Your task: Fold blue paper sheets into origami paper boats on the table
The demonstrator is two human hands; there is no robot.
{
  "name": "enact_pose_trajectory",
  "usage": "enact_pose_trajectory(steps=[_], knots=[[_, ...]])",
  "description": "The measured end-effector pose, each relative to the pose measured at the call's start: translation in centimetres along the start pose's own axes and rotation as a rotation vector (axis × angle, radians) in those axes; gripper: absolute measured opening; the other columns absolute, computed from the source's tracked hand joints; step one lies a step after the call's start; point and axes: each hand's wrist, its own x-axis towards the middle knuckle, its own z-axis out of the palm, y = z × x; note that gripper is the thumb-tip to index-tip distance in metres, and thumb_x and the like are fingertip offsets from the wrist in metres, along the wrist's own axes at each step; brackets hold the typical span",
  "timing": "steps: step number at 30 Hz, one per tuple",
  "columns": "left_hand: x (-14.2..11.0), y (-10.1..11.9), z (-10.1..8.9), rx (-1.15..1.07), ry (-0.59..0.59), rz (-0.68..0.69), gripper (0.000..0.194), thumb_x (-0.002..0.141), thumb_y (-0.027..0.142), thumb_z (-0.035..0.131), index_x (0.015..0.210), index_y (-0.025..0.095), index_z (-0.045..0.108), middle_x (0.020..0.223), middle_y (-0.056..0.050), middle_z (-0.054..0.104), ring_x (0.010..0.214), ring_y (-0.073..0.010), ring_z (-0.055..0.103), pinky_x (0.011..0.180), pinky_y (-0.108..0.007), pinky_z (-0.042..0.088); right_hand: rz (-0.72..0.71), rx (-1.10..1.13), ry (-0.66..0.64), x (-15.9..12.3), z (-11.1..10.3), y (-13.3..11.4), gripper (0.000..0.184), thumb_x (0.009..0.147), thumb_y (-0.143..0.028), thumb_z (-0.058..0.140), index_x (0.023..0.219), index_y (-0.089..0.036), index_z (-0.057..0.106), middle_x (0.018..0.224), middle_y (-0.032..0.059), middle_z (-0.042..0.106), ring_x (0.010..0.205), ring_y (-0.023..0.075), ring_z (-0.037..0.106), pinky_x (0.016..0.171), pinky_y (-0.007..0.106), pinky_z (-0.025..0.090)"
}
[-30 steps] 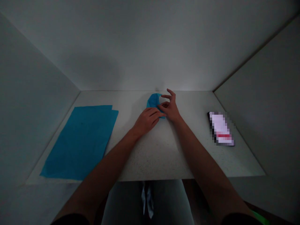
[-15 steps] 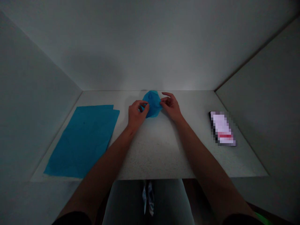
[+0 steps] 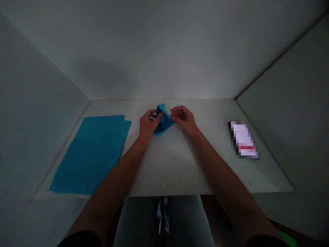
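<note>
Near the back of the white table [image 3: 169, 164], a small blue folded paper [image 3: 164, 122] is held up between my two hands. My left hand [image 3: 150, 124] pinches its left side, thumb in front and fingers partly hidden behind. On the right edge, the thumb and fingertips of my right hand [image 3: 184, 120] close on the paper. Its top shows a pointed flap, and the middle looks creased into a hollow. Left of my left forearm lie large blue paper sheets [image 3: 92, 154], overlapping and slightly offset.
A phone [image 3: 243, 140] with a blurred-out screen lies at the right of the table. Walls [image 3: 164, 61] enclose the table at the back and both sides. My legs [image 3: 144, 223] are below the front edge, and something green [image 3: 288, 237] shows at the bottom right.
The small blue paper has gone from a rounded, spread shape to a folded, angular one with a pointed flap. My right hand has shifted slightly left and toward me.
</note>
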Motion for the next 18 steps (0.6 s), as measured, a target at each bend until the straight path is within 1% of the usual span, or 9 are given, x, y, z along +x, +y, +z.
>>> enact_pose_trajectory(steps=[2,5,7,10,13,16,18], knots=[[0.2,-0.2,0.0,-0.006,0.002,0.009,0.031,0.093,0.052,0.087,0.103,0.023,0.08,0.079,0.001,0.07,0.06,-0.0121,0.059,0.055,-0.024,0.044,0.007,0.009,-0.026,-0.2,0.3,-0.2,0.05,0.088,-0.062,0.09,0.119,-0.027,0.074,0.098,0.0036,0.075,0.088,0.019,0.073,0.086,0.036,0.064],[0.6,-0.7,-0.1,-0.034,0.015,0.029,0.027,0.097,0.051,0.079,0.101,0.024,0.078,0.087,-0.001,0.074,0.064,-0.0128,0.059,0.059,-0.025,0.047,0.02,-0.007,-0.014,-0.2,0.4,0.0,0.049,0.088,-0.06,0.089,0.118,-0.026,0.074,0.098,0.0036,0.074,0.09,0.019,0.073,0.089,0.037,0.064],[0.9,-1.0,0.0,-0.056,0.044,0.043,0.024,0.098,0.048,0.076,0.1,0.024,0.075,0.093,-0.003,0.075,0.072,-0.0144,0.063,0.068,-0.026,0.052,0.025,-0.025,0.029,0.0,0.0,0.3,0.046,0.088,-0.058,0.088,0.118,-0.026,0.074,0.099,0.0037,0.073,0.091,0.0189,0.072,0.09,0.036,0.063],[1.5,-1.4,0.2,-0.104,0.107,0.057,0.02,0.1,0.043,0.071,0.097,0.024,0.067,0.097,-0.003,0.074,0.09,-0.0168,0.069,0.085,-0.028,0.057,0.056,-0.074,0.133,0.4,-1.1,1.2,0.043,0.087,-0.056,0.087,0.115,-0.025,0.073,0.101,0.0039,0.074,0.091,0.0188,0.07,0.084,0.035,0.06],[2.2,-1.9,0.5,-0.276,0.163,0.044,0.027,0.1,0.049,0.066,0.092,0.024,0.06,0.099,-0.003,0.071,0.096,-0.0182,0.069,0.091,-0.03,0.057,0.099,-0.103,0.223,0.8,-2.3,2.3,0.042,0.085,-0.052,0.088,0.114,-0.025,0.073,0.101,0.0026,0.074,0.089,0.0183,0.069,0.08,0.033,0.057],[3.0,-2.7,0.3,-0.55,0.195,-0.007,0.04,0.096,0.062,0.069,0.091,0.025,0.056,0.094,-0.003,0.069,0.09,-0.0193,0.07,0.088,-0.031,0.057,0.124,-0.067,0.27,1.0,-3.2,3.3,0.043,0.081,-0.048,0.089,0.115,-0.027,0.072,0.098,0.0006,0.074,0.086,0.0177,0.068,0.081,0.033,0.057],[3.5,-3.5,0.0,-0.651,0.217,-0.047,0.047,0.094,0.067,0.073,0.091,0.025,0.054,0.09,-0.002,0.066,0.088,-0.0191,0.07,0.084,-0.03,0.057,0.118,-0.03,0.293,1.1,-3.5,3.6,0.043,0.08,-0.048,0.089,0.114,-0.028,0.072,0.096,-0.0001,0.072,0.085,0.0176,0.066,0.081,0.033,0.056]])
